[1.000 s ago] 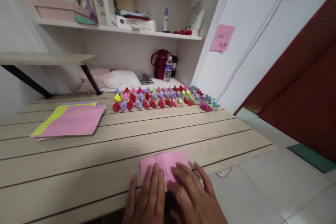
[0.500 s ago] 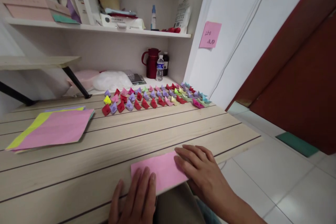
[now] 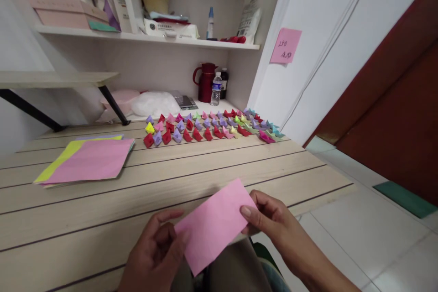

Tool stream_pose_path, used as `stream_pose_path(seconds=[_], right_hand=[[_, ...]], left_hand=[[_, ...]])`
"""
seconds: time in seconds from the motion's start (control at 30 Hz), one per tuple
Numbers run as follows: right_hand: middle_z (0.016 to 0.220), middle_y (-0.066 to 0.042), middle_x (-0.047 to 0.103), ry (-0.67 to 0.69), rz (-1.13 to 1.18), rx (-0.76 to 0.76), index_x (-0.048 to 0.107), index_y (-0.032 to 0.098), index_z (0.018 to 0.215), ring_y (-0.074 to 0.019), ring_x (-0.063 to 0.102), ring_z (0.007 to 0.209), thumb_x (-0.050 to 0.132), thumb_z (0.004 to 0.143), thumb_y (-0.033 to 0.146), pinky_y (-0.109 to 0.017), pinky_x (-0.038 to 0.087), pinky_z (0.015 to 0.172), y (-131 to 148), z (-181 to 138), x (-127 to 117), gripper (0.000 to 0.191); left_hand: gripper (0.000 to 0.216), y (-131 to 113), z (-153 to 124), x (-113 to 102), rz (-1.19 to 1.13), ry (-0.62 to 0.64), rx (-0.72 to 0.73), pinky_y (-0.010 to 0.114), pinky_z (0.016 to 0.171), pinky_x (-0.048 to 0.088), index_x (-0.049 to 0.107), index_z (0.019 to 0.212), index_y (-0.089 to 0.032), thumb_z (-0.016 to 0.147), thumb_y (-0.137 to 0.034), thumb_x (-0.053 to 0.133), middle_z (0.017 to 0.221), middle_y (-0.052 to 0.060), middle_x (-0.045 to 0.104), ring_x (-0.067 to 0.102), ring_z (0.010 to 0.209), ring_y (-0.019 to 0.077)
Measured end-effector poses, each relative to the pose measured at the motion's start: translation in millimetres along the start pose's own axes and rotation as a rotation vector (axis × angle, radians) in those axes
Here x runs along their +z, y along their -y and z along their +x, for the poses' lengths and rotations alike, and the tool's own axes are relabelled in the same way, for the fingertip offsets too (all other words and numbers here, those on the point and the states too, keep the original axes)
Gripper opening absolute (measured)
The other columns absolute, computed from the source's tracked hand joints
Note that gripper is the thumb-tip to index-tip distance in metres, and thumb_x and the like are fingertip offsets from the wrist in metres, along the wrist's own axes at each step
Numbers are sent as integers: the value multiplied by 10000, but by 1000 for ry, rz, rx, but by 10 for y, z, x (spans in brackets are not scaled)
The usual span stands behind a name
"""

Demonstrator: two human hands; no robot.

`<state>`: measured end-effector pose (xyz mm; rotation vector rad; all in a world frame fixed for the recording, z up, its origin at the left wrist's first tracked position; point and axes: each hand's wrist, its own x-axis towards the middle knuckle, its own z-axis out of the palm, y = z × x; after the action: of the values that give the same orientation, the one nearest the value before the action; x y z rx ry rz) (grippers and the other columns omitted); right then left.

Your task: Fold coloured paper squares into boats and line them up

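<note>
A folded pink paper sheet (image 3: pixel 214 224) is held in the air above the near edge of the wooden table (image 3: pixel 178 178). My left hand (image 3: pixel 155 248) pinches its lower left corner, fingers curled. My right hand (image 3: pixel 270 221) grips its right edge between thumb and fingers. The sheet is tilted, its right end higher than its left.
A stack of coloured paper sheets (image 3: pixel 85 159), pink on top, lies at the left. Several small folded paper boats (image 3: pixel 208 127) stand in rows at the back. Behind them are a red jug (image 3: pixel 205 82) and a water bottle (image 3: pixel 216 89). A tiled floor (image 3: pixel 359 232) lies to the right.
The pink sheet was pressed flat on the table under both hands; now both hands have lifted it off the table and hold it tilted in the air.
</note>
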<state>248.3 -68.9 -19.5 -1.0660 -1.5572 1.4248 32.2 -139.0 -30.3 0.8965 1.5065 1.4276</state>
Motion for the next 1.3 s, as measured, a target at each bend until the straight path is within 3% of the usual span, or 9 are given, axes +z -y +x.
stream_pose_path(seconds=[0.13, 0.37, 0.57, 0.7, 0.83, 0.9, 1.07, 1.2, 1.3], right_hand=[[576, 11, 635, -3, 163, 139, 521, 175, 716, -95, 543, 504, 673, 846, 515, -202, 363, 530, 66, 168, 9, 394], [610, 8, 663, 29, 172, 179, 523, 172, 739, -63, 534, 487, 693, 840, 500, -163, 329, 492, 52, 211, -12, 383], [862, -1, 667, 72, 209, 119, 607, 209, 979, -134, 596, 752, 809, 733, 387, -217, 464, 646, 101, 212, -11, 365], [885, -13, 647, 39, 191, -28, 628, 214, 873, -179, 608, 821, 785, 754, 338, -274, 471, 710, -26, 208, -14, 232], [1066, -53, 644, -50, -192, -474, 627, 229, 768, -251, 595, 1033, 693, 833, 253, -365, 476, 819, -186, 204, -52, 96], [1138, -53, 648, -60, -511, -691, 647, 251, 830, -277, 552, 1151, 630, 873, 189, -465, 414, 960, -226, 203, -95, 78], [1182, -27, 687, 115, -969, -847, 643, 271, 1017, -272, 475, 1289, 560, 914, 158, -538, 273, 1094, -207, 217, -213, 174], [1210, -32, 688, 249, -999, -800, 641, 261, 1026, -251, 455, 1335, 529, 961, 224, -515, 286, 1121, -155, 255, -278, 135], [1307, -69, 641, 234, -1045, -780, 635, 259, 1113, -261, 447, 1351, 517, 968, 236, -525, 310, 1123, -141, 244, -346, 188]], left_hand=[[559, -178, 188, 5, -210, 16, -105, 187, 584, 484, 625, 976, -201, 549, -473, 863, 548, -94, 525, 551, 552, 86], [566, -161, 204, 76, -173, 99, -98, 212, 578, 472, 570, 1091, -195, 638, -448, 796, 660, -14, 683, 615, 612, 133], [520, -101, 202, 114, -58, 67, -11, 232, 617, 473, 553, 1154, -207, 702, -397, 729, 749, -11, 718, 622, 660, 141], [311, 22, 214, 36, 329, -129, 315, 314, 873, 480, 607, 1123, -279, 823, -359, 622, 991, -17, 737, 663, 909, 167], [315, 145, 240, -227, 959, -169, 1048, 327, 1153, 244, 647, 1115, -300, 845, -154, 581, 1002, -56, 737, 634, 973, 125], [371, 212, 212, -332, 1135, -237, 1268, 404, 1191, 187, 661, 1153, -264, 816, -117, 611, 1146, 19, 702, 592, 1098, 168], [377, 348, 42, -239, 1185, -351, 1394, 533, 1171, 228, 690, 1136, -244, 806, -84, 604, 1299, 106, 592, 386, 1396, 254], [284, 372, 45, -44, 1229, -138, 1547, 569, 1210, 128, 680, 1135, -338, 900, -219, 577, 1300, -59, 641, 346, 1423, 220], [340, 446, 101, 13, 1351, 27, 1447, 458, 1237, 92, 621, 1260, -274, 962, -293, 459, 1323, -27, 646, 473, 1318, 180]])
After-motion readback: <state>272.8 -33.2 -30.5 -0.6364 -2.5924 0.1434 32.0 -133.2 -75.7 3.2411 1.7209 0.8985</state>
